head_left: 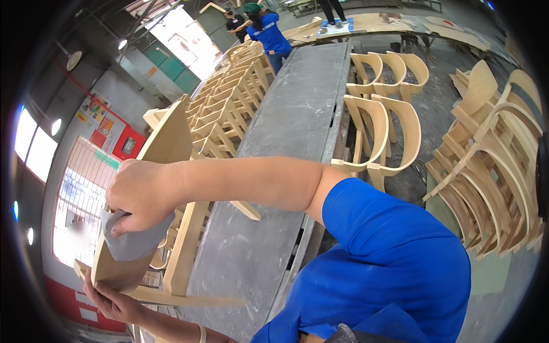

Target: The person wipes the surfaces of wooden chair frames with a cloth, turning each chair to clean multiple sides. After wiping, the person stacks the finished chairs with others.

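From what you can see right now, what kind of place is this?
Most likely a furniture workshop or factory. Rows of unfinished wooden chairs line a long grey workbench, stacked curved chair frames stand nearby, and the right hand presses grey sandpaper on a curved wooden piece.

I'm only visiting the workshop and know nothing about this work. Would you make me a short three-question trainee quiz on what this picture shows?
1. True or false: the right hand presses a grey sanding sheet against the curved wooden chair back.
2. Where is the left hand?
A. Flat on the grey workbench
B. Under the lower end of the chair back, steadying it
C. On the stacked chair frames
3. Fill in: the person's sleeve is ____ in colour.

Key: 1 true; 2 B; 3 blue.
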### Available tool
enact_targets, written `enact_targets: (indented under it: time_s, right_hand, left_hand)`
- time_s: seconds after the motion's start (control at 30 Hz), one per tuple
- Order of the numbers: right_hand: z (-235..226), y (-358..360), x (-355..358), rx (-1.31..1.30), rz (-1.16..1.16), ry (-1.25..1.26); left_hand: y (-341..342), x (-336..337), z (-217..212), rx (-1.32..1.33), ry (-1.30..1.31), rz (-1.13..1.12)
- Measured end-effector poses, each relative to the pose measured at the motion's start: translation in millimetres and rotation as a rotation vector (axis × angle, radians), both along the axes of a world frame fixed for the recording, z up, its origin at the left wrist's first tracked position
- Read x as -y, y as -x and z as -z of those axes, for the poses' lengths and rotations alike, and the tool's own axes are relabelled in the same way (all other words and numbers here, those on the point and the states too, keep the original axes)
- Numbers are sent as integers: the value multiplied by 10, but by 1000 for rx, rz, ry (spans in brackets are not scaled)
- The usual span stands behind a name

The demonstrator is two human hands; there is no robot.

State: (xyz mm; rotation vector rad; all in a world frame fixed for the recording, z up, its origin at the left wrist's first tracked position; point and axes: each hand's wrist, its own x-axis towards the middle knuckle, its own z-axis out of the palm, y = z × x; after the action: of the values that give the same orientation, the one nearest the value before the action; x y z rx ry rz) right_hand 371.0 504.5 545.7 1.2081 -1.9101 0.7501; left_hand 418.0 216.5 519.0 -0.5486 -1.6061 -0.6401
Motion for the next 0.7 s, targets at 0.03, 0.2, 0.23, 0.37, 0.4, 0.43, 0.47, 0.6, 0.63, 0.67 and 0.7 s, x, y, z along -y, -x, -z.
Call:
enact_targets:
  time_s: [0.03, 0.2, 0.23, 0.37, 0.4, 0.43, 0.47, 0.6, 0.63, 0.67, 0.7]
  right_hand:
    - [17, -2, -98, -8, -6, 44]
    - [73, 91, -551, -1, -72, 158]
    - [85, 125, -623, 6, -94, 178]
    - [115, 242, -863, 43, -182, 221]
    - [113, 268, -904, 46, -194, 230]
    - [103, 292, -944, 51, -190, 228]
    - [91, 321, -977, 60, -178, 214]
    - [15, 484, -1103, 131, -214, 193]
    - [-1, 547, -1125, 160, -251, 206]
    - [-6, 611, -1150, 178, -302, 235]
    - [-11, 688, -1154, 231, -337, 249]
  left_hand:
    - [40, -69, -37, -85, 106, -91]
    - [300, -226, -137, -240, 329, -167]
    - [341, -227, -135, -259, 329, -132]
    - [444, -154, -128, -174, 260, -152]
    - [468, -121, -134, -171, 252, -166]
    - [487, -86, -130, -145, 258, -183]
    - [488, -36, -148, -121, 253, -222]
    - [542, 90, -84, 38, 190, -288]
    - [560, 100, -29, 51, 158, -283]
    - [541, 109, 48, 61, 148, -268]
    - [520, 117, 128, 129, 72, -286]
